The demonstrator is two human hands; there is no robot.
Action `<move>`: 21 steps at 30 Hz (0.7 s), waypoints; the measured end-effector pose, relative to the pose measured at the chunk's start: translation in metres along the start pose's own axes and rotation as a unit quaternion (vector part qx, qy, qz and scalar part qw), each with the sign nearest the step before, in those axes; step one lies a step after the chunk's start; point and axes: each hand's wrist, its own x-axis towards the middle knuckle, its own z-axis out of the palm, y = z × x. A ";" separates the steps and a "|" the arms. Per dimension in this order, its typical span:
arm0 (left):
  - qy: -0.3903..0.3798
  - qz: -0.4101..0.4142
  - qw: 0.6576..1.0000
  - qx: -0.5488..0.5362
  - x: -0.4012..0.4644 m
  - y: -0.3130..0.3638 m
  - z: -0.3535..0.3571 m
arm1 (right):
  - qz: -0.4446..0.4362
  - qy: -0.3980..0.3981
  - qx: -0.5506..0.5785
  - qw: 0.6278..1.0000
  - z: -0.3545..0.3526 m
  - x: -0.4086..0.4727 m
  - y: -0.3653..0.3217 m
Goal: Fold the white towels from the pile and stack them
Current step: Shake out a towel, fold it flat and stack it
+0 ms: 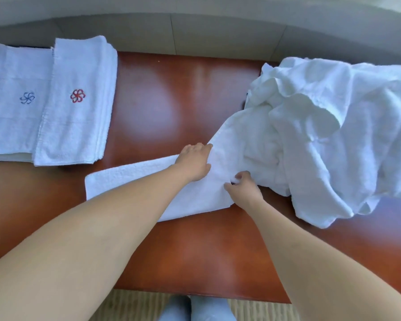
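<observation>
A white towel (130,179) lies partly spread on the reddish wooden table (162,107), its right end still running up into the crumpled pile of white towels (329,126) at the right. My left hand (193,162) rests on this towel with its fingers curled over the far edge. My right hand (243,188) pinches a fold of the same towel close to the pile. At the left stand two stacks of folded towels: one with a red flower mark (78,96) on top and one with a blue flower mark (27,98).
The table's near edge (195,293) runs across the bottom, with my knees in light trousers (195,309) and a pale carpet below it. A grey wall ledge (195,31) lies behind the table.
</observation>
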 end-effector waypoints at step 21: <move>-0.154 0.047 0.977 -0.137 -0.026 -0.024 -0.109 | 0.094 -0.321 0.019 0.942 -0.024 -0.026 -0.046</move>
